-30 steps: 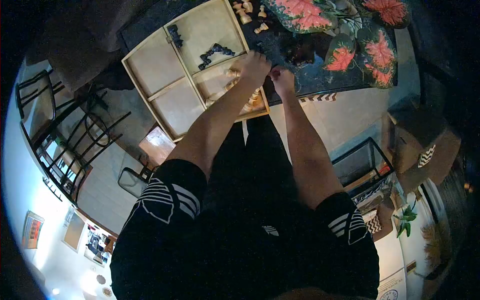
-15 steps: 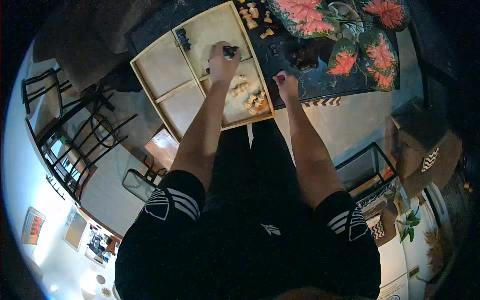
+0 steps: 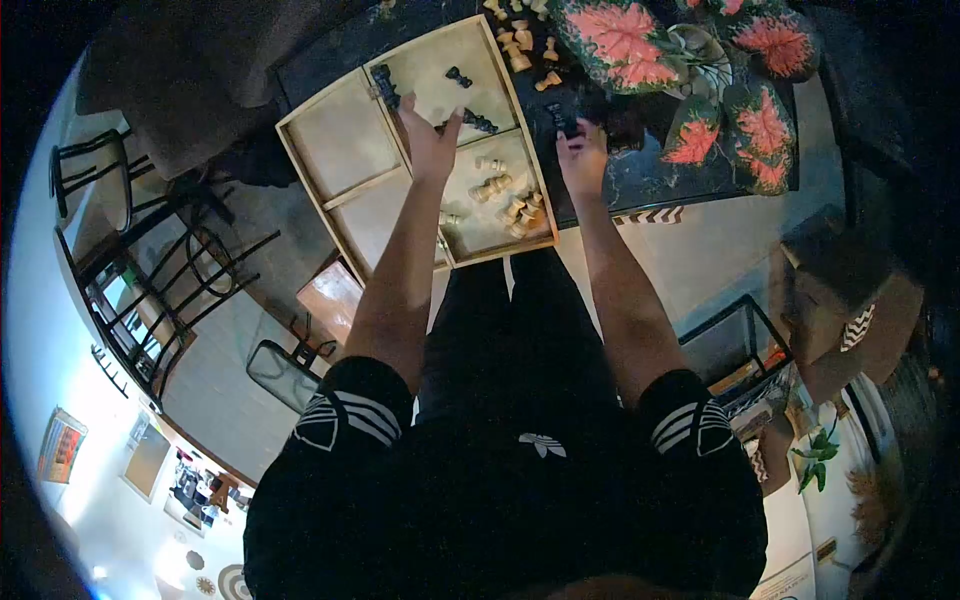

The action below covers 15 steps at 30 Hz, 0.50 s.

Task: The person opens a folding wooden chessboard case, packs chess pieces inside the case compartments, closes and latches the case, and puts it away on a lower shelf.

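Note:
An open wooden box (image 3: 325, 205) with dividers lies at the table's edge. Over its upper right compartment is my left hand (image 3: 430, 140), thumb and fingers spread, holding nothing. Black chess pieces (image 3: 480, 121) lie beside and under it, a single black piece (image 3: 459, 77) lies above, and more (image 3: 384, 84) sit by the divider. The near right compartment holds several light chess pieces (image 3: 491, 187). My right hand (image 3: 583, 160) is over the dark table (image 3: 640, 180), right of the box, fingers closed on a black chess piece (image 3: 561, 118).
Light chess pieces (image 3: 518, 50) stand and lie on the table beyond the box. A plant with pink and green leaves (image 3: 690, 135) covers the table's right part. Black metal chairs (image 3: 95, 190) are at the left.
My left hand has let go of a black piece in the upper right compartment and moved left, its fingers spreading. My right hand has moved slightly up to a black piece on the table.

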Each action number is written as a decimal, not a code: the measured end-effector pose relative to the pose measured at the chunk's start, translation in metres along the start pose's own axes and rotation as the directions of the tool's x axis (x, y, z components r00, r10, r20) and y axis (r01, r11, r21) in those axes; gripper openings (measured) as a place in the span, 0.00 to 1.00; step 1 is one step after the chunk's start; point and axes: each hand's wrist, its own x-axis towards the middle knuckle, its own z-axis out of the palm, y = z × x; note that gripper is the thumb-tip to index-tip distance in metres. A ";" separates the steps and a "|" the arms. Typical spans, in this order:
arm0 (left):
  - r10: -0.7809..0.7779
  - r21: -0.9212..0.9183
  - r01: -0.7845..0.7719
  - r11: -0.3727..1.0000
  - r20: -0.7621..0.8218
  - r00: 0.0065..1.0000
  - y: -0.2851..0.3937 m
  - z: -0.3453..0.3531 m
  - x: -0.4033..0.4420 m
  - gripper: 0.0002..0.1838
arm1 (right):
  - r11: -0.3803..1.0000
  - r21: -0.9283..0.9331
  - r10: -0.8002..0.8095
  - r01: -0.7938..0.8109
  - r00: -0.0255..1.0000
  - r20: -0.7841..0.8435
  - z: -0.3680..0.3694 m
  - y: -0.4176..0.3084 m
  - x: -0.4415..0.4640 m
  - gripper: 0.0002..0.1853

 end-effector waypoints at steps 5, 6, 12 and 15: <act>-0.045 -0.070 0.049 0.996 0.050 0.998 0.010 0.001 -0.024 0.42 | 0.966 -0.244 -0.087 0.084 0.996 0.000 0.024 -0.010 0.040 0.29; -0.040 -0.102 0.049 0.994 0.084 0.996 0.012 -0.001 -0.029 0.40 | 0.966 -0.242 -0.088 0.086 0.996 0.001 0.027 -0.009 0.044 0.29; -0.036 -0.178 0.059 0.982 0.129 0.991 0.025 -0.010 -0.047 0.33 | 0.989 -0.142 -0.033 0.034 0.999 0.011 0.037 -0.052 0.047 0.17; -0.072 -0.177 0.099 0.979 0.154 0.986 0.036 -0.013 -0.056 0.32 | 0.960 0.280 -0.093 0.019 0.963 0.254 0.045 -0.090 0.035 0.15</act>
